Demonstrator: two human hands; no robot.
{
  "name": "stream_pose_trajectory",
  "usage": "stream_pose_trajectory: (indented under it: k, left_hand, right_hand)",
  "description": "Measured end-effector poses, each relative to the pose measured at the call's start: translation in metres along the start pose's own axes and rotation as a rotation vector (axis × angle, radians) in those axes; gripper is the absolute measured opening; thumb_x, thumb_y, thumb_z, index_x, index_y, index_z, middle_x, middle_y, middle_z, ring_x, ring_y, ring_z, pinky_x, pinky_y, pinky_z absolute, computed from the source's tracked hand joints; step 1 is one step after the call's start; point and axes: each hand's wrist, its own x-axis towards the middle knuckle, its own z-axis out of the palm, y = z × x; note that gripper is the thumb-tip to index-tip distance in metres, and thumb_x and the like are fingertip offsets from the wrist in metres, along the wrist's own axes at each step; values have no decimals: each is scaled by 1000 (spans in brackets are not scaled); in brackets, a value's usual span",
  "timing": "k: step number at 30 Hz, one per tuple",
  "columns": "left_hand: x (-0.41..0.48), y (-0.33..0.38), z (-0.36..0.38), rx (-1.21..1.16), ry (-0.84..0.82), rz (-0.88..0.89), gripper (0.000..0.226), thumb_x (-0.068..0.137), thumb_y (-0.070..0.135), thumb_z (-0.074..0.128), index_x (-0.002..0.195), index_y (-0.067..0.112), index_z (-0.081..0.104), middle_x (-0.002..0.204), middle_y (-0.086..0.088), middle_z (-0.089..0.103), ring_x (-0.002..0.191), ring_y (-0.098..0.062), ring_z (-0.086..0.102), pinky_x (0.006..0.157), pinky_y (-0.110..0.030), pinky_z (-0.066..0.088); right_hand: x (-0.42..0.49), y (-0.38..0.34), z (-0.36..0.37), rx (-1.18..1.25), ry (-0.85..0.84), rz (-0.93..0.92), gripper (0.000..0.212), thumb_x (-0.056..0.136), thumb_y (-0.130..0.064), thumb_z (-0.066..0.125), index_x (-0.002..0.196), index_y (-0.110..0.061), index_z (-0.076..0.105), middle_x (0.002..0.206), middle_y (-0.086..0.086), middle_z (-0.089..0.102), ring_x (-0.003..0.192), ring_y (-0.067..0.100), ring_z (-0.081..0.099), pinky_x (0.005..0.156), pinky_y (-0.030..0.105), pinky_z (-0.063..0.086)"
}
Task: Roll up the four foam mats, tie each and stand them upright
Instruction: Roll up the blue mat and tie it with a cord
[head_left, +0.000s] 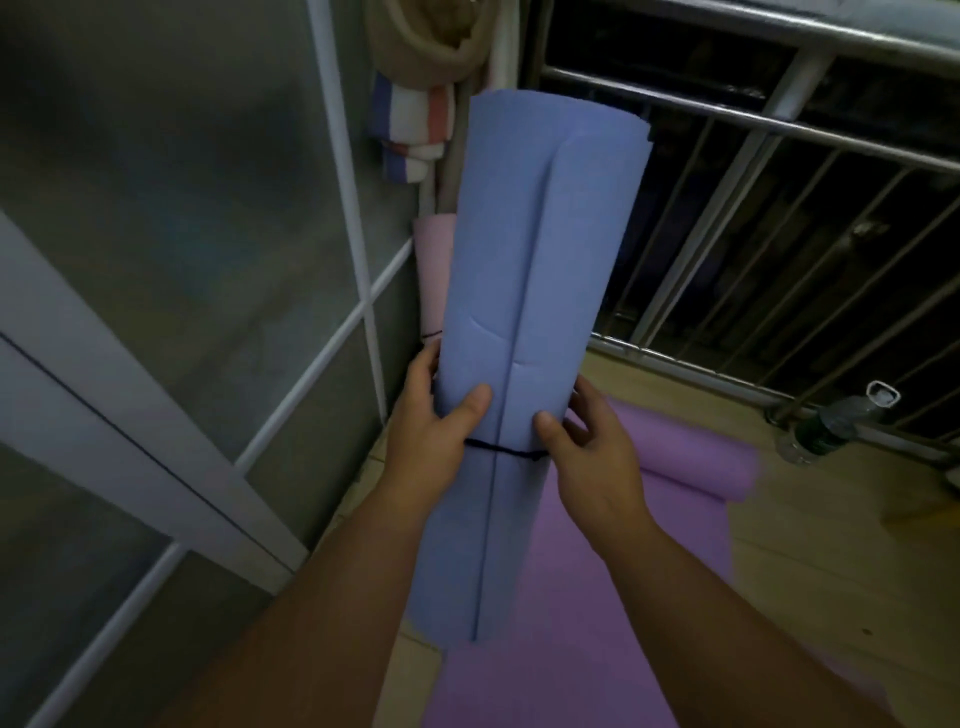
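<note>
A rolled blue foam mat (524, 291) is held up lengthwise in the middle of the view, with a black string (506, 450) tied round it. My left hand (436, 431) grips its left side, thumb on the front. My right hand (592, 452) grips its right side just above the string. Behind it a rolled pink mat (435, 270) with a dark tie stands upright in the corner. Under my arms a purple mat (649, 519) lies flat on the floor, its far end curled up.
A glass door with white frame (358, 218) fills the left. A metal railing (753, 119) runs along the back right. A plastic bottle (831, 426) lies by the railing's base. Striped cloth (410, 130) hangs above the corner. The floor is wooden (831, 571).
</note>
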Motion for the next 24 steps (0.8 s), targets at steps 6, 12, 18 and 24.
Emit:
stream_pose_trajectory:
  k: [6, 12, 18, 24]
  left_hand:
    - [39, -10, -37, -17, 103, -62, 72, 70, 43, 73, 135, 25, 49, 131, 6, 61, 116, -12, 61, 97, -43, 52]
    - [106, -59, -55, 38, 194, -90, 74, 74, 39, 74, 139, 19, 47, 133, -2, 60, 118, -22, 61, 96, -51, 51]
    - [175, -127, -66, 125, 283, -75, 49, 87, 22, 69, 132, 24, 49, 119, 17, 62, 106, 3, 63, 80, -19, 54]
    - [230, -191, -64, 143, 367, -222, 76, 71, 48, 74, 137, 21, 48, 130, 6, 61, 115, -12, 62, 95, -44, 53]
  right_hand:
    - [47, 8, 53, -27, -82, 39, 73, 73, -53, 66, 141, -39, 46, 132, -21, 59, 115, 7, 61, 99, 43, 51]
    - [130, 56, 92, -3, -169, 43, 60, 88, -31, 71, 142, -34, 44, 126, -23, 56, 118, 9, 58, 97, 33, 50]
    - [217, 125, 137, 90, -300, 73, 57, 88, -32, 72, 138, -36, 46, 118, -32, 56, 115, 8, 61, 96, 31, 51]
    - [279, 185, 154, 93, -385, 154, 62, 89, -31, 69, 145, -26, 42, 119, -29, 56, 116, 7, 61, 92, 20, 52]
